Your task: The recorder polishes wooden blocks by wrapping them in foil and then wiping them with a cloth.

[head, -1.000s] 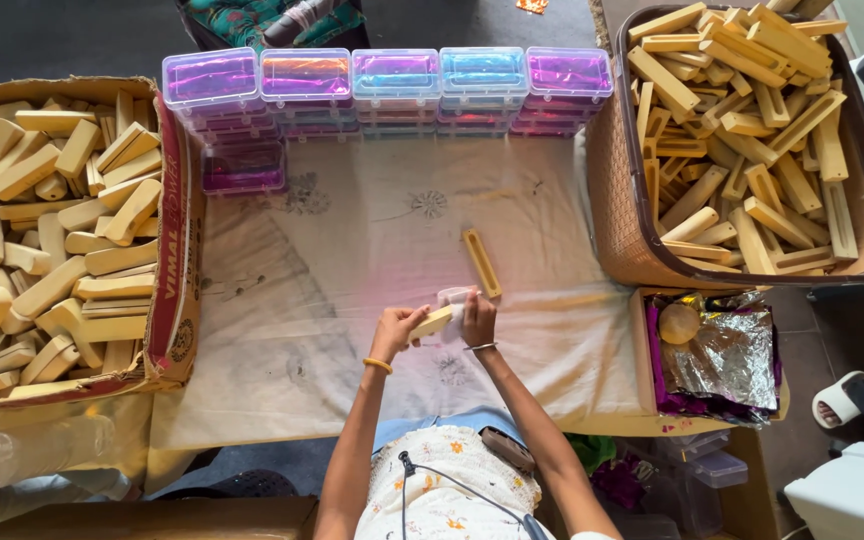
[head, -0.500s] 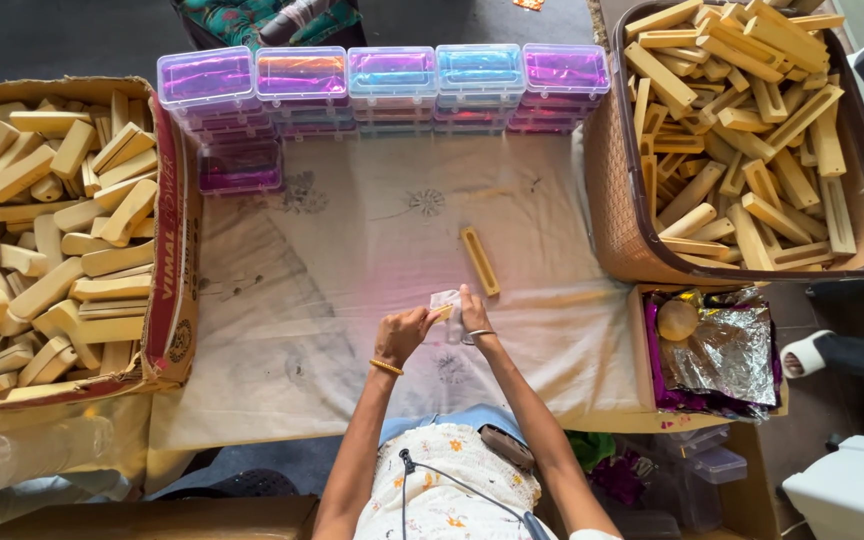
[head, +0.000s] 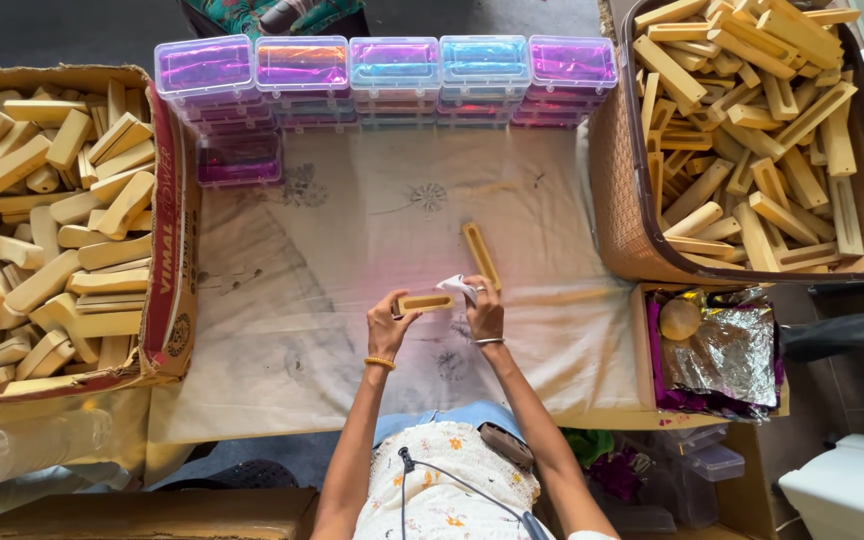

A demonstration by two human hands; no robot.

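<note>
Left hand [head: 389,327] has its fingers clamped on one end of a wooden block [head: 425,301], held flat just above the cloth [head: 352,240], so the right hand [head: 484,306], fingers pinched on a white rag [head: 459,288], can get at its slot.

We see the left hand [head: 389,328] pinching one end of a slotted wooden block [head: 425,301]; the right hand [head: 483,310] holds its other end with a white cloth [head: 458,288]. Just past the right grip a second wooden piece [head: 480,255] lies on the cloth-covered worktop [head: 352,240]. Far beyond: row of clear plastic boxes [head: 392,75]. Left of the grip: cardboard box [head: 167,250] of blocks. Right: woven basket [head: 617,180] of blocks.
</note>
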